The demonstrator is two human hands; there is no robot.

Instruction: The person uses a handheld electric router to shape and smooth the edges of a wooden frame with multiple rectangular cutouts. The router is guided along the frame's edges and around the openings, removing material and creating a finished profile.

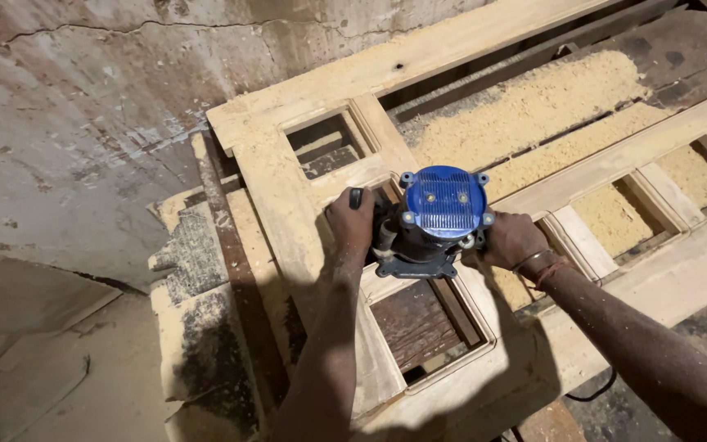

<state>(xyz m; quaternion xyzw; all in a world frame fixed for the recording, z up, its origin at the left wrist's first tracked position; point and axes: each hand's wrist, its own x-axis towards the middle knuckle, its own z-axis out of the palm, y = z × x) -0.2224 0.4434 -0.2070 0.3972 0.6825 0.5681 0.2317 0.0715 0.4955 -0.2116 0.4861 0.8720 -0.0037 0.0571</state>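
Observation:
A blue-topped electric router (442, 214) stands upright on a pale wooden door frame (281, 188) that lies flat on a workbench. My left hand (348, 227) grips the router's left handle, whose black knob end shows above my fingers. On the opposite side my right hand (511, 240) grips the other handle, mostly hidden under the fingers; a band sits on that wrist. The router sits at a cross rail between two rectangular panel openings (424, 323).
Thick sawdust (533, 102) covers the bench and the frame's far openings. A worn, cracked wall (75, 123) stands to the left. The bench's ragged left edge (182, 270) drops to a dusty floor. A dark cable (595, 391) hangs below the frame at lower right.

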